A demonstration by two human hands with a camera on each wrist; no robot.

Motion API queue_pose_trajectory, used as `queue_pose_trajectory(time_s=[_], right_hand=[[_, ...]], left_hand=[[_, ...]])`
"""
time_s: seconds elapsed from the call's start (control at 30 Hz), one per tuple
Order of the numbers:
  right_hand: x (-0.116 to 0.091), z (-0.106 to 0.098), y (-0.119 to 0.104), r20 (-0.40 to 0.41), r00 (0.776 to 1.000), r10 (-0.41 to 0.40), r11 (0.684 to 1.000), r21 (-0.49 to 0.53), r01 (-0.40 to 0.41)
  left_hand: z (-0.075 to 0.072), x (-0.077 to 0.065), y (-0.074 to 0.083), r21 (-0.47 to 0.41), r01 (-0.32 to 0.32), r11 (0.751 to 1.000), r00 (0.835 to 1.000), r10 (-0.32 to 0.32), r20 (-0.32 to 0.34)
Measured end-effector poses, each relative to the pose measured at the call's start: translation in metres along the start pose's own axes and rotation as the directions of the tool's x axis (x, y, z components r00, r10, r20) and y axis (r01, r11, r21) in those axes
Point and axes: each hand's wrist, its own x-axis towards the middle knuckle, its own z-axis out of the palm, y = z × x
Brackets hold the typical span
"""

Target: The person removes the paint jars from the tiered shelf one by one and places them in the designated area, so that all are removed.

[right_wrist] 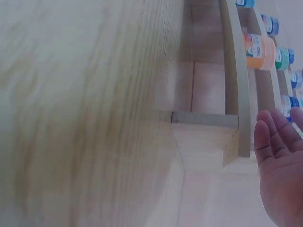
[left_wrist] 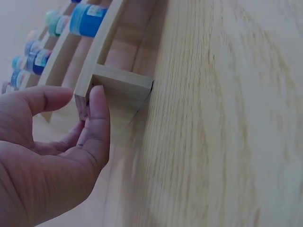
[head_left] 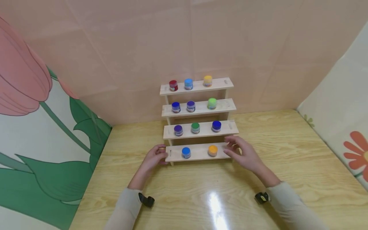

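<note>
The left hand [head_left: 155, 158] pinches the rack [head_left: 201, 108] end; the right hand [head_left: 245, 154], fingers relaxed, is near the orange jar [head_left: 212, 150].

Head view: you look forward and down over the table [head_left: 184, 191], far enough back for the whole rack [head_left: 199, 154], your left hand [head_left: 151, 159] and right hand [head_left: 245, 155]. Left wrist: close, low, rolled sideways, on the rack's left end; blue jar [head_left: 186, 152] shared with head. Right wrist: close, low, rolled oppositely, right end; orange jar [head_left: 212, 150] shared with head.
</note>
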Motion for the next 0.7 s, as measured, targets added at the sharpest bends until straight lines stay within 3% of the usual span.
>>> queue_pose_trajectory(time_s=[0.7], right_hand=[[0.007, 0.019, -0.002, 0.119, 0.993, 0.009, 1.0, -0.031, -0.006]], left_hand=[[-0.007, 0.011, -0.007, -0.123, 0.08, 0.989, 0.995, -0.072, 0.069]])
